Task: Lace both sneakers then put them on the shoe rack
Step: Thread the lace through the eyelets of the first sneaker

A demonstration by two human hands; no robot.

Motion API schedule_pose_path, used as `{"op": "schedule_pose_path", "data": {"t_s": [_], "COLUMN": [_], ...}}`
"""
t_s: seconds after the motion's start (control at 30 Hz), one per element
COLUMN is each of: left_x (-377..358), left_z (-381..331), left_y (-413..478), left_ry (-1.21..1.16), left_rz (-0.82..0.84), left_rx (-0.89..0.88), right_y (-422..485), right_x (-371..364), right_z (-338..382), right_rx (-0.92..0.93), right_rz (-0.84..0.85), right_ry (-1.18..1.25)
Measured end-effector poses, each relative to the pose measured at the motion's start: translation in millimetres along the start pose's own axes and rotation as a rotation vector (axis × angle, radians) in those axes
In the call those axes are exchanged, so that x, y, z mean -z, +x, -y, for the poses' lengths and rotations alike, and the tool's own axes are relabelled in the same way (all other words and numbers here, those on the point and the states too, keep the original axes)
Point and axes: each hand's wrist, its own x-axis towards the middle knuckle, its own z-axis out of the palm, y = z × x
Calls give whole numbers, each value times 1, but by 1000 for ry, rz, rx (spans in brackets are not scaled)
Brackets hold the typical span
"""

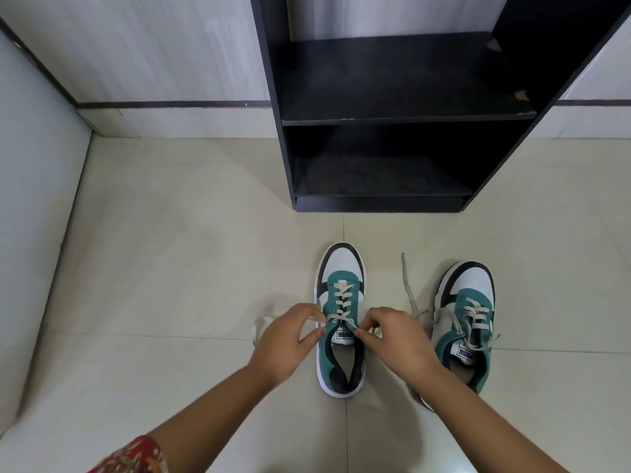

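Observation:
Two green, white and black sneakers stand on the tiled floor, toes pointing away from me. The left sneaker (pixel 341 278) is laced up to its tongue with a cream lace (pixel 342 303). My left hand (pixel 285 339) pinches one end of that lace at the shoe's left side. My right hand (pixel 392 339) pinches the other end at the right side. The right sneaker (pixel 469 302) sits apart to the right; its lace (pixel 409 295) trails loose over the floor. A black shoe rack (pixel 403 114) stands just beyond the shoes, with bare shelves.
A wall with a dark skirting stripe (pixel 170 104) runs behind the rack. Another wall closes the left side. Pale floor tiles (pixel 187 250) stretch between the shoes and the walls. A patterned red sleeve (pixel 136 455) shows at the bottom.

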Motion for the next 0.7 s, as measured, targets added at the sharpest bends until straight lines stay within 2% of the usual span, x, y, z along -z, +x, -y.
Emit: {"op": "schedule_pose_path", "data": {"t_s": [0.23,0.43,0.53,0.7], "left_x": [0,-1,0,-1], "left_z": [-2,-3,4,5], "left_y": [6,12,15,19], "left_ry": [74,436,556,623], "left_rz": [-81,-92,-51,38], "left_rx": [-53,-169,-155,-108], "right_y": [-4,0,0,0], "right_x": [-4,-3,-4,-5], "right_z": [-3,-6,-11,-14], "right_rx": [-4,-35,-77,-94], "right_rz": [-61,-52,-8,7], "right_ry": [70,2,15,11]}}
